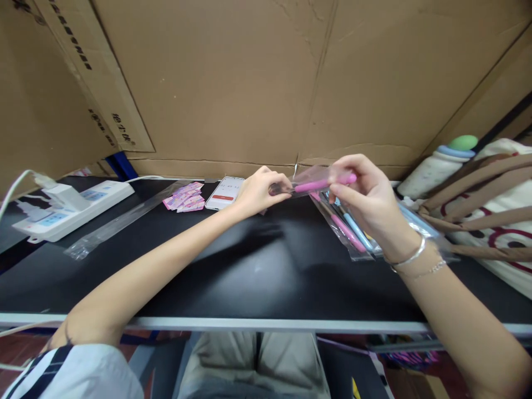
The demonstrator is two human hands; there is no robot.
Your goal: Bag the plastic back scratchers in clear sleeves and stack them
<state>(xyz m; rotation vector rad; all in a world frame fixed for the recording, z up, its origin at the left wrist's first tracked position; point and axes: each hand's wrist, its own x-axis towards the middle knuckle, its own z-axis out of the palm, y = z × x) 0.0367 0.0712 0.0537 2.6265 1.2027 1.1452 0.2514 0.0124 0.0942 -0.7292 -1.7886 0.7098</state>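
A slim pink pen-like stick [318, 184] with a darker left end is held above the table, partly inside a clear plastic sleeve [318, 173]. My left hand [266, 188] pinches the sleeve at the stick's dark end; the fingers partly hide that end. Around the pink end, the thumb and fingers of my right hand [363, 188] are closed. Below my right hand, more clear packs with pink sticks [347, 231] and blue sticks [359, 231] lie on the black table [249, 282]. Their exact kind cannot be made out.
On the left are a white power strip [83, 208] with plugs and a long clear plastic sleeve [124, 219]. Pink printed cards [185, 198] lie beside a phone [224, 193]. A bottle [434, 166] and a cloth bag [494, 216] stand right. Cardboard [249, 83] walls the back.
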